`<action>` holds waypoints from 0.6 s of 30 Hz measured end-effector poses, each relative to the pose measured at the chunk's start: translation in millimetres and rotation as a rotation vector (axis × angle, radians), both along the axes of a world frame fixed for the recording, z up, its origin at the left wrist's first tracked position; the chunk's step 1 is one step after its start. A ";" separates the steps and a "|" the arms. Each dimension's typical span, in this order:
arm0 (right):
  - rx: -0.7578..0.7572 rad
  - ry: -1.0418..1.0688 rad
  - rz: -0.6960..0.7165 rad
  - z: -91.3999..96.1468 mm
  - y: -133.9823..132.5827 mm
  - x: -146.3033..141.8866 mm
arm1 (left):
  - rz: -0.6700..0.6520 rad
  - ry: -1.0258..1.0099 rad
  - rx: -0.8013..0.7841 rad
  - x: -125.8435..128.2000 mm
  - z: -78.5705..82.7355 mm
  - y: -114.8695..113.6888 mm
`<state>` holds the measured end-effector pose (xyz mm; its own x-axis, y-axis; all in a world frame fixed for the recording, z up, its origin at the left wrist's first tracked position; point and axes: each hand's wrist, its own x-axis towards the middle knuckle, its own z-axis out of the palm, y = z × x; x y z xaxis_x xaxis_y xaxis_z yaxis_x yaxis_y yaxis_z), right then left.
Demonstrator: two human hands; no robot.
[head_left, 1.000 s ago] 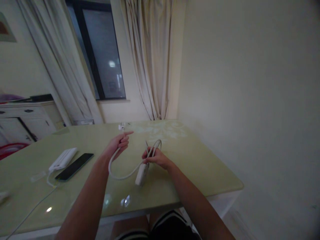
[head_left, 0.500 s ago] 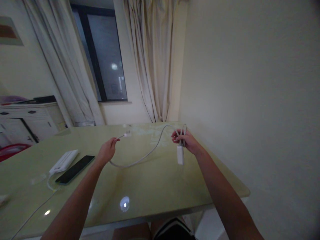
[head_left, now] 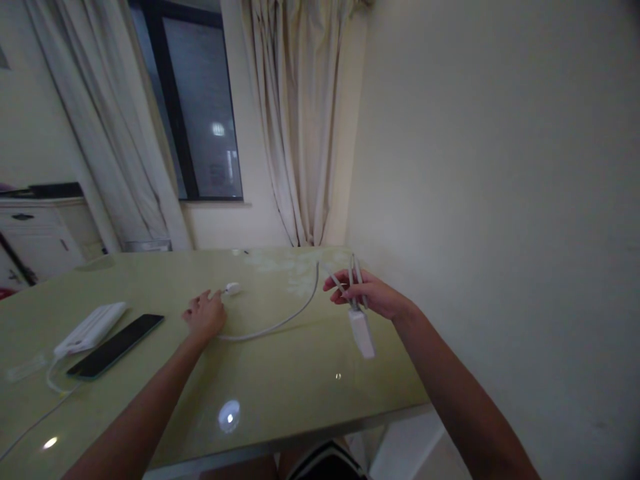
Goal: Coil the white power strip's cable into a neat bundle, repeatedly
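A pale grey cable point(head_left: 280, 325) curves across the tabletop between my hands. My right hand point(head_left: 367, 292) is raised and closed around folded loops of this cable. A white rectangular block point(head_left: 363, 335) hangs from the cable just beneath my right fingers. Low over the table, my left hand point(head_left: 206, 315) has its fingers spread, and the cable runs behind or under it. The cable's small white plug point(head_left: 233, 289) is just beyond the left thumb; whether the thumb touches its cord I cannot tell.
On the left of the glossy greenish table point(head_left: 280, 393) lie a dark phone point(head_left: 117, 347) and a white power bank point(head_left: 93, 328), with a thin white cord point(head_left: 35, 423) near them. A bare wall point(head_left: 490, 220) borders the table's right side. Curtains point(head_left: 295, 120) hang at the back.
My left hand has lowered and its fingers have loosened from the cord by the plug. The plug has turned and sits lower. My right hand still holds the cable, with the block tilted. My view has shifted right.
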<state>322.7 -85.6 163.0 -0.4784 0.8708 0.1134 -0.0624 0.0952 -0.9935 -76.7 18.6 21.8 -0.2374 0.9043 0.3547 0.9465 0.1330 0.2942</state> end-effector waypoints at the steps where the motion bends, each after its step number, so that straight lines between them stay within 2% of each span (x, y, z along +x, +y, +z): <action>1: -0.007 0.008 0.027 -1.4 1.4 -7.4 | -0.056 -0.008 0.055 12.1 3.5 -4.9; 3: -0.037 0.023 0.092 -4.9 5.8 -25.0 | -0.309 -0.083 0.184 44.8 16.2 -16.7; 5: -0.075 0.037 0.166 -8.5 9.7 -43.5 | -0.541 -0.146 0.377 81.9 33.2 -29.2; 8: -0.104 0.049 0.254 -12.8 10.1 -62.7 | -0.768 -0.163 0.437 124.8 55.6 -42.8; 10: -0.067 0.027 0.222 -14.5 7.5 -63.8 | -0.770 -0.257 0.442 136.3 62.9 -45.6; 12: 0.002 -0.009 0.112 -14.2 4.6 -54.9 | -0.735 -0.364 0.463 134.8 62.7 -43.8; 15: 0.127 -0.045 -0.083 -8.7 2.6 -28.1 | -0.666 -0.524 0.490 117.1 52.0 -35.6; 18: 0.253 -0.104 -0.239 1.1 2.5 4.7 | -0.465 -0.683 0.481 91.1 36.0 -24.8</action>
<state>327.4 -83.0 164.1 -0.2855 0.9099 0.3009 0.0917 0.3385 -0.9365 14.4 -6.1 57.8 -0.1845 0.7538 0.6306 0.4779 -0.4918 0.7278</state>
